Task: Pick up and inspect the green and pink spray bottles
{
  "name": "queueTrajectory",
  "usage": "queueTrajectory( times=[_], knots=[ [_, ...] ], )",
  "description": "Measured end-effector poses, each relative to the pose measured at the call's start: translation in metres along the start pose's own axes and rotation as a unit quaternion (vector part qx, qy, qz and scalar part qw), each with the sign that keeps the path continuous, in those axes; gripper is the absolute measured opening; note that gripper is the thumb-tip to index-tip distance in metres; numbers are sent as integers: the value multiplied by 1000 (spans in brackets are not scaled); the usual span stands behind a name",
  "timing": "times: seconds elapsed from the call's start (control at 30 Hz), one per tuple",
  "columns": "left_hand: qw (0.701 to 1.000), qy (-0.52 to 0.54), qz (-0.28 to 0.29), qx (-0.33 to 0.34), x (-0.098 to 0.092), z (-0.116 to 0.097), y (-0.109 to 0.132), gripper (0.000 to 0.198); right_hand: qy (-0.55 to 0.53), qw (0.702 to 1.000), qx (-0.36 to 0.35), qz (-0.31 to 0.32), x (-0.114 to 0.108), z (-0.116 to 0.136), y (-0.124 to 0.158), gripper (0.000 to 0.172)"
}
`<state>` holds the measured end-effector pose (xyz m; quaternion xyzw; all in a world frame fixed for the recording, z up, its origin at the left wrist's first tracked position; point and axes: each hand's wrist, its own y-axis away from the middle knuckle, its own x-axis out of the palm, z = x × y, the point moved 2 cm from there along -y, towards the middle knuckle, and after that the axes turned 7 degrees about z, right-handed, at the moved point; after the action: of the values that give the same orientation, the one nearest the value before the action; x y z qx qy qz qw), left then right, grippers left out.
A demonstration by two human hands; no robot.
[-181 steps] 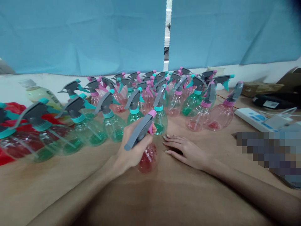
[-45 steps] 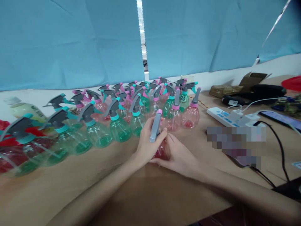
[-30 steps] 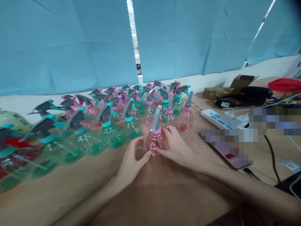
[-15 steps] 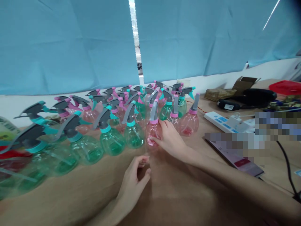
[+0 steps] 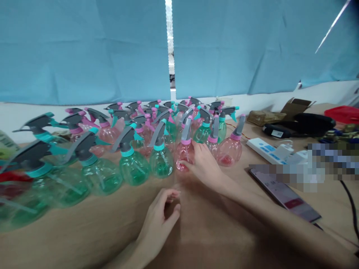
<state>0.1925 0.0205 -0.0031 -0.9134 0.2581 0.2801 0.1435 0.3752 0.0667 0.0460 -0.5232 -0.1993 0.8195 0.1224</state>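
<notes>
Surface: your right hand has fingers partly wrapped round upright pink bottle from its right; left hand, toward near edge, half-curled, empty.

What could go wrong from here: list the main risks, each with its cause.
1. The right hand grips the pink bottle close beside a green bottle; a sideways nudge could knock the green one over.
2. The left hand is off the pink bottle, so it may be slow to catch a tip.
3. The power strip and phone lie to the right; any leak might reach them.
</notes>
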Motion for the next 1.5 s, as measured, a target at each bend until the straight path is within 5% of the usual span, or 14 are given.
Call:
queueTrajectory(
  times=[0.17, 0.33, 0.53, 0.8, 0.97, 1.23, 1.5],
  knots=[
    [1000, -5, -1, 4, 0, 1, 0, 19, -29, 998, -38, -36, -23, -5, 17, 48],
    [1000, 8, 3, -9, 0, 4, 0, 17, -34, 997, -7, -66, -50, -46, 43, 25],
    [1000, 12, -3, -24, -2, -1, -4, 16, -6, 996, 41, -84, -50, -80, 46, 46],
    [999, 12, -20, -42, 2, -8, -4, 15, -18, 995, 49, -84, -31, -68, 15, 66],
    [999, 31, -5, -43, 11, -13, -3, 16, -32, 995, 90, -35, -29, -68, 11, 56],
    [998, 55, 5, -21, 15, -24, -7, 16, 2, 998, 64, -1, -43, -52, 48, 46],
    [998, 18, -24, 55, -7, -56, -18, 39, -45, 998, 32, 38, -50, 1, 89, 40]
  ],
)
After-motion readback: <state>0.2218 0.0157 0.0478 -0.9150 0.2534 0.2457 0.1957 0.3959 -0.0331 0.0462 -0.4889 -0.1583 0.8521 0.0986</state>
